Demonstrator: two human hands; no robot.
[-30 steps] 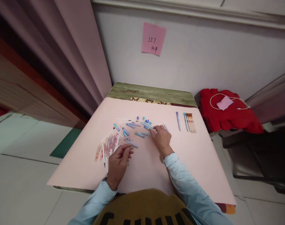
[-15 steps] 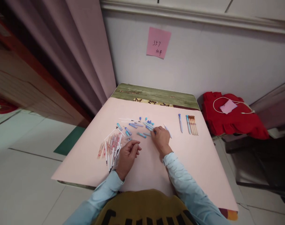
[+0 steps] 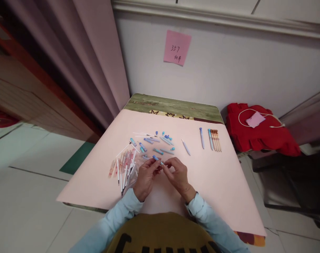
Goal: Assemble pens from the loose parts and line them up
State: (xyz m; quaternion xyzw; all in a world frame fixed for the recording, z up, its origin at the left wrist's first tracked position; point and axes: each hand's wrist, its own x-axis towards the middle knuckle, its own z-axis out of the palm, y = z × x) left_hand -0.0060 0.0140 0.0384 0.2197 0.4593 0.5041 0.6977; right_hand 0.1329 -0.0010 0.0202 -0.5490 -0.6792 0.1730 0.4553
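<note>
One blue pen part (image 3: 155, 157), long axis slanting and darker end aimed at the left edge of the bench (image 3: 228, 182), is pinched between the bent fingertips of left hand (image 3: 146, 176) and right hand (image 3: 177, 175) above its near half, with loose barrels (image 3: 166, 141) beyond and brown-topped pens (image 3: 216, 141) aligned near the far right corner.

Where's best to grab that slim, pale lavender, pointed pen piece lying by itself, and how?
Probably the middle of the slim, pale lavender, plastic-looking pen piece, pinched from above with fingers across its two long sides. It lies flat on the pale pink sheet, apart from other parts, so both sides look free. The right hand is nearest.
</note>
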